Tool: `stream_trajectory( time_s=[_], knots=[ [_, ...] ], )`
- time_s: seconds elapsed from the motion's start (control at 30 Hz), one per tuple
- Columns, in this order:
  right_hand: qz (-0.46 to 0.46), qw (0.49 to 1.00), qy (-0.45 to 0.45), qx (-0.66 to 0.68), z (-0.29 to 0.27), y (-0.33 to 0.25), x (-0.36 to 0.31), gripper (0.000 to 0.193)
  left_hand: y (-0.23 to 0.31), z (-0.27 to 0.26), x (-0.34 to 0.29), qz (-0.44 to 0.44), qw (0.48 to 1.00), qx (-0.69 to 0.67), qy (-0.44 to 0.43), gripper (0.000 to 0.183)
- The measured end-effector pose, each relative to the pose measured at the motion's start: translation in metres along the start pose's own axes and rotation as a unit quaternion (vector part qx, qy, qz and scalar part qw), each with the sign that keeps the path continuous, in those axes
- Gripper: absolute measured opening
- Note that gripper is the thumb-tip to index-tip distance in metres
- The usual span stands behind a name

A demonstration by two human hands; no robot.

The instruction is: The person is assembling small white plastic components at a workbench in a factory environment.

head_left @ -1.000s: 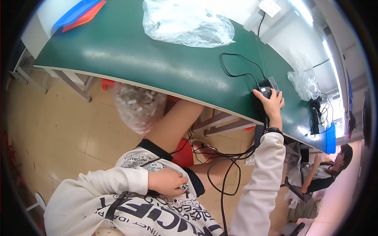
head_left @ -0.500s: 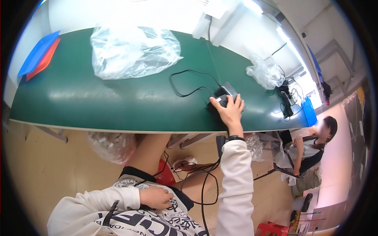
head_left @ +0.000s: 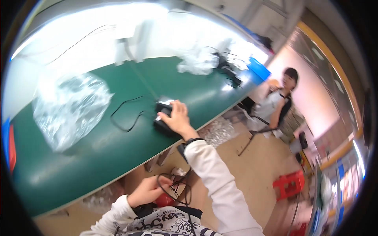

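Note:
My right hand is on the green table, its thumb and fingers closed around a black box-shaped power adapter. Another dark block with a pale top lies against it on the far side. A thin black cord loops out to the left over the tabletop. Below the table edge, by my lap, my left hand has its fingers curled together. A loop of black cable crosses its fingertips; blur hides what, if anything, they pinch.
A large clear plastic bag lies on the green table at left. Toward the far right are a smaller bag, tangled black cables and a blue bin. A person sits beyond; a red stool stands on the floor.
My view has swung right and tilted. My left hand has risen from my lap to the black cable. My right hand still holds the adapter.

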State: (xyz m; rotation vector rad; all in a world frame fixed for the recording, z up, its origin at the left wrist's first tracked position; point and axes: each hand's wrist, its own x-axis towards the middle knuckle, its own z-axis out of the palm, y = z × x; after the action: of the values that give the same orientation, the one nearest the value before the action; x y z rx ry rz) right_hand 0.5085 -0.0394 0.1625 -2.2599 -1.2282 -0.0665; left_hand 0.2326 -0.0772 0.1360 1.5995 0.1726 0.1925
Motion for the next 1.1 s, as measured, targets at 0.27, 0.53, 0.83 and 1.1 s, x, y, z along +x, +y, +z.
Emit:
stream_trajectory(
  time_s=[0.27, 0.53, 0.83, 1.1],
  knots=[
    [0.109, 0.989, -0.099, -0.036, -0.036, -0.014, 0.028, 0.078, 0.034, -0.051, 0.006, -0.011, 0.962, 0.262, -0.074, 0.020],
    [0.105, 0.990, -0.019, -0.097, -0.015, -0.023, 0.030, 0.063, 0.028, -0.048, 0.046, 0.018, 0.956, -0.248, 0.153, 0.055],
    [0.090, 0.992, 0.059, -0.064, -0.008, -0.016, 0.030, 0.057, 0.010, -0.037, 0.115, 0.041, 0.883, -0.384, 0.268, 0.057],
    [0.042, 0.995, 0.076, -0.054, -0.012, -0.010, 0.033, 0.052, 0.018, -0.036, 0.117, -0.007, 0.901, -0.313, 0.300, 0.058]
  ],
)
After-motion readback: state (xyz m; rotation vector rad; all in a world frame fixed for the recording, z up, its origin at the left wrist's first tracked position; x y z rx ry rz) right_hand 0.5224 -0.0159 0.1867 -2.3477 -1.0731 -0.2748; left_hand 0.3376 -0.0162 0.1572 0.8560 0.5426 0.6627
